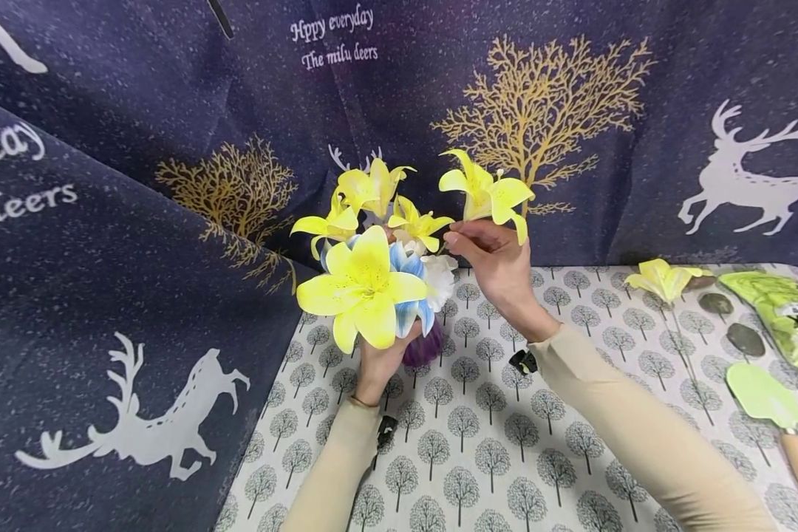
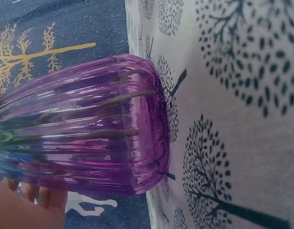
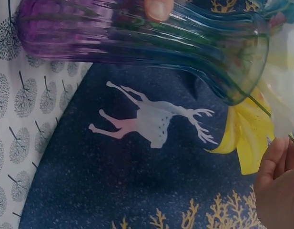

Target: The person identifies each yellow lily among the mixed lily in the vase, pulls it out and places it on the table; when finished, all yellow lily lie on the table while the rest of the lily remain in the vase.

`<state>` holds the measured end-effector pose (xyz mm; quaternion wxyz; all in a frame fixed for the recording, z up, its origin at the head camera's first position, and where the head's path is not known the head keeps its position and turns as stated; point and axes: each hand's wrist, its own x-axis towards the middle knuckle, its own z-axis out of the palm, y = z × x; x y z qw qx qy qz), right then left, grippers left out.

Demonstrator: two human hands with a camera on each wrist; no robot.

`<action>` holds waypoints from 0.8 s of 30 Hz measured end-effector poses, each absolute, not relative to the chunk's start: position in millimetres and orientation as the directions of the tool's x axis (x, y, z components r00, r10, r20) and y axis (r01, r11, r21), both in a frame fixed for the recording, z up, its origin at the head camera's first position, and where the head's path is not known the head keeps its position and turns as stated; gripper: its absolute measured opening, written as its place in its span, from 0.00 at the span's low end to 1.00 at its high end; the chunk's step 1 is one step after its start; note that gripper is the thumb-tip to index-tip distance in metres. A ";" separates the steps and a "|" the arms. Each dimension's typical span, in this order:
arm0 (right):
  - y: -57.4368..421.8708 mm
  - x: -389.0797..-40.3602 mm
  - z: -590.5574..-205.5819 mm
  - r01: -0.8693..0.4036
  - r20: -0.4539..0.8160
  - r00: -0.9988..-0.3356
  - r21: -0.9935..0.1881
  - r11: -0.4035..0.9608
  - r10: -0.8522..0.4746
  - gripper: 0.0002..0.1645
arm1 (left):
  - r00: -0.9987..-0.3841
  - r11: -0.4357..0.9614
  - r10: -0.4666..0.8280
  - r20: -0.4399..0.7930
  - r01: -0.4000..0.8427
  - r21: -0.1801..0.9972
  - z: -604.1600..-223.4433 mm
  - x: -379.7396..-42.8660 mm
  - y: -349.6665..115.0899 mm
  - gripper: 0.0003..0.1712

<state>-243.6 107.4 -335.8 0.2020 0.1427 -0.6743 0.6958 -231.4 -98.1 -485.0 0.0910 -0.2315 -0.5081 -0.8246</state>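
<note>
The right hand (image 1: 502,266) pinches a yellow lily (image 1: 482,193) by its stem (image 3: 293,139), beside the other flowers (image 1: 366,288); the left hand (image 1: 380,362) grips their vase (image 2: 94,138). The lily looks light and bendy, so hold its stem. The vase may be slippery.

On my feed I'm seeing the vase (image 1: 425,352) standing toward the far left corner of the desk (image 1: 462,473), flowers (image 1: 366,292) sitting in it, the left hand (image 1: 380,363) gripping it and the right hand (image 1: 505,270) holding a lily (image 1: 485,193) to the right of those flowers. By the far right corner a bag (image 1: 779,314) is lying, with stones (image 1: 746,340) to its left, a loose lily (image 1: 665,281) left of those, and a shovel (image 1: 768,395) before it. Behind the far edge a backdrop (image 1: 406,103) is hanging.
</note>
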 end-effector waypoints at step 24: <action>134.8 -220.6 -300.7 -0.719 0.640 -0.691 -0.658 -0.226 0.335 0.07 | -0.856 -0.346 0.049 0.514 0.468 0.813 -484.2 -233.1 -97.7 0.49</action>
